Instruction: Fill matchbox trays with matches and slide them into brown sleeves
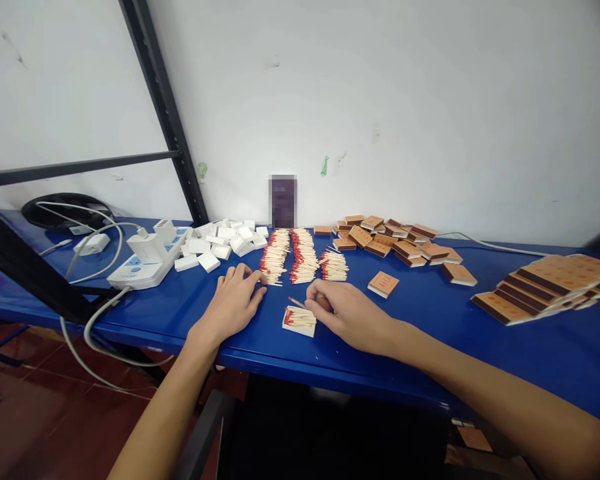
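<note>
My right hand [347, 313] is closed in a pinch on a match [296, 303], its red head pointing left. Just below it on the blue table sits a white matchbox tray [299, 329] with matches [301, 316] lying in it. My left hand [235, 297] rests on the table with its fingers loosely bent and the thumb apart; I see nothing in it. Its fingertips are close to the left row of red-headed matches [275, 253]. Beside that row are a middle row of matches [304, 257] and a shorter pile of matches [334, 267].
White trays [225, 239] are heaped behind my left hand. Matchbox sleeves [385, 237] lie scattered at back right, one box [383, 285] nearer me. Stacked boxes [545, 287] stand far right. A power strip [150, 260] with cables and a black rack post [173, 127] are left.
</note>
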A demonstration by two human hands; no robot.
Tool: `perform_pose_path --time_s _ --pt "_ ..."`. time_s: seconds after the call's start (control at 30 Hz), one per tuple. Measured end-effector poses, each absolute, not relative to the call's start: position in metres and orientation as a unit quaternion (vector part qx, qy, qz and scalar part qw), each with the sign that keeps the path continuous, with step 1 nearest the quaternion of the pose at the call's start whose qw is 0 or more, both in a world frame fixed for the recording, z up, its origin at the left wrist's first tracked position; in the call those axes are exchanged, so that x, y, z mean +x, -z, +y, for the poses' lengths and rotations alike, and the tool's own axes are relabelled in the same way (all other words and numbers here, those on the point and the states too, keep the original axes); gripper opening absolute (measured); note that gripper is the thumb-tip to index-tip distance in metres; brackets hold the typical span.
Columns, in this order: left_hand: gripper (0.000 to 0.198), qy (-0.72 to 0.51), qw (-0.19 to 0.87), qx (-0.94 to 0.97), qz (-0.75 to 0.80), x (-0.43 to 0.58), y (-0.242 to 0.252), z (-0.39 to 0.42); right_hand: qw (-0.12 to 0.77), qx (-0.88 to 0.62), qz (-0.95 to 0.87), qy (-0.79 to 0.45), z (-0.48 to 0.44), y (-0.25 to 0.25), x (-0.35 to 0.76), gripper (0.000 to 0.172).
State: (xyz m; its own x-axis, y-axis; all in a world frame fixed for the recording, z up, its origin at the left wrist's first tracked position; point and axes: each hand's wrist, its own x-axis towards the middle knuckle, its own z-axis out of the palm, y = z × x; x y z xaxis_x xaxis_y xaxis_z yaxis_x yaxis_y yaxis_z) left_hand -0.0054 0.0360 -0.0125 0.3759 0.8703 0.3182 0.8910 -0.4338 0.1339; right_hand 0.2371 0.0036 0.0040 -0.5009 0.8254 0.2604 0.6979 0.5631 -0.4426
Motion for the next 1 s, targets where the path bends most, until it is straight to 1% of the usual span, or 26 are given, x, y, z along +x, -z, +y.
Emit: perform_pose_path --time_s 0.13,0.37,0.4,0.5,0.53,0.9,1.0 --pt "0.023 0.177 0.029 -0.832 -0.525 -0.003 0.011 0.034 0.214 -0.44 -0.856 -0.165 -0.002 -0.003 0.234 0.017" --pt "0.026 0.181 0.015 -0.84 -0.512 -0.003 0.01 0.034 0.245 -0.422 -0.862 -0.139 0.002 -0.001 0.239 0.011" --pt "0.026 0.179 0.011 -0.84 -0.512 -0.003 0.01 0.034 0.244 -0.41 -0.868 -0.138 0.001 -0.001 0.239 0.012" --pt "0.026 0.175 -0.005 -0.842 -0.511 -0.002 0.009 0.034 0.232 -0.369 -0.889 -0.141 -0.003 0.0 0.237 0.031" --pt "0.025 0.178 -0.01 -0.842 -0.509 -0.002 0.009 0.034 0.229 -0.359 -0.894 -0.14 -0.004 0.0 0.237 0.034" --pt "0.025 0.239 -0.056 -0.864 -0.44 0.01 0.001 0.02 0.253 -0.365 -0.881 -0.166 0.003 0.006 0.235 0.033" --pt "0.025 0.235 -0.084 -0.874 -0.417 0.018 -0.003 0.011 0.26 -0.366 -0.874 -0.187 0.004 0.007 0.236 0.039"
